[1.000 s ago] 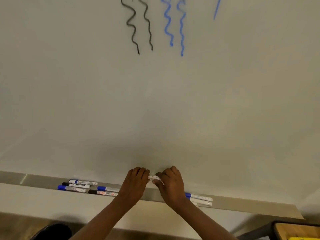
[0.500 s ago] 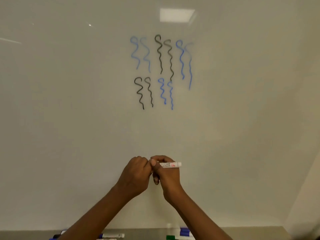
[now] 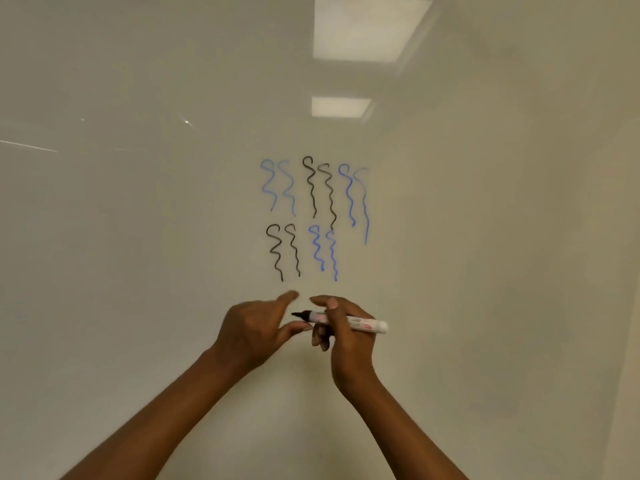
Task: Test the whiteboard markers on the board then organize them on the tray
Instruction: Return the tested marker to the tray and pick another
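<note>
My right hand (image 3: 341, 336) grips a white marker (image 3: 365, 323) with a red label, held level in front of the whiteboard (image 3: 138, 271). The marker is uncapped and its black tip points left toward my left hand (image 3: 254, 332). That hand hovers just left of the tip, index finger and thumb spread apart. Its other fingers are hidden behind the hand, and no cap shows. Just above both hands are black and blue squiggles (image 3: 313, 216) drawn in two rows. The tray and the other markers are out of view.
Ceiling lights (image 3: 370, 27) reflect in the upper board. Bare board surface lies to the left, right and below the squiggles. A paler strip (image 3: 627, 306) runs down the far right edge.
The view rose from the tray to the squiggles. Both hands lifted the marker off the tray; the left hand has pulled away from the marker's end, whose black tip is now bare.
</note>
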Tool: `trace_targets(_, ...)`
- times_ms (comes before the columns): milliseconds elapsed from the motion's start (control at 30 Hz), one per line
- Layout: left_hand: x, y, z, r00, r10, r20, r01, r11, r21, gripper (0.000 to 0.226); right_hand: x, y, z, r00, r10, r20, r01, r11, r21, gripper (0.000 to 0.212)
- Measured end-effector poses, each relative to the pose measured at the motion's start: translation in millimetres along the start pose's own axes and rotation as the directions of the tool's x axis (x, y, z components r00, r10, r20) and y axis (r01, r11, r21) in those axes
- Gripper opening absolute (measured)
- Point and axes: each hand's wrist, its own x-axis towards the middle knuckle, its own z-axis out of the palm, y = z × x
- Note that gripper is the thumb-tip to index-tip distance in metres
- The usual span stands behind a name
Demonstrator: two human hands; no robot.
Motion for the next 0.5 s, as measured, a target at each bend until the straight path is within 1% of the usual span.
trace_targets(67,21,-14,-7,0.994,-0.102,-0.029,0.103,0.994,0.034,0.070,13,1,-7,0.990,-0.106,-0.091,0.106,0.994,-0.012,0.027)
trace_targets(100,29,-24,-8,0.986,-0.164,-0.039,0.166,0.985,0.042,0.064,20,2,-11,0.977,-0.169,-0.131,0.162,0.985,-0.067,0.029)
trace_targets(133,36,-35,-8,0.978,-0.197,-0.066,0.201,0.978,0.054,0.053,29,3,-16,0.958,-0.240,-0.157,0.219,0.965,-0.141,0.029)
trace_targets(167,41,-47,-4,0.976,-0.184,-0.116,0.193,0.978,0.078,0.040,38,4,-20,0.934,-0.318,-0.166,0.279,0.935,-0.220,0.028)
trace_targets(200,45,-60,-1,0.975,-0.144,-0.172,0.163,0.981,0.105,0.035,48,6,-24,0.903,-0.400,-0.159,0.344,0.893,-0.290,0.027)
trace_targets(233,49,-72,3,0.974,-0.097,-0.206,0.125,0.984,0.130,0.036,58,7,-27,0.862,-0.487,-0.139,0.416,0.838,-0.352,0.026)
trace_targets(300,57,-94,9,0.971,-0.019,-0.239,0.063,0.983,0.175,0.039,80,10,-34,0.758,-0.648,-0.080,0.545,0.696,-0.467,0.028)
trace_targets(333,62,-102,12,0.967,-0.008,-0.254,0.056,0.981,0.185,0.039,91,13,-36,0.710,-0.702,-0.047,0.587,0.628,-0.512,0.028)
trace_targets(400,64,-112,19,0.958,-0.052,-0.283,0.100,0.982,0.161,0.040,108,18,-38,0.655,-0.756,0.003,0.627,0.541,-0.561,0.021)
trace_targets(500,59,-115,32,0.942,-0.059,-0.329,0.124,0.976,0.178,0.044,125,25,-41,0.629,-0.777,0.031,0.665,0.517,-0.540,0.008)
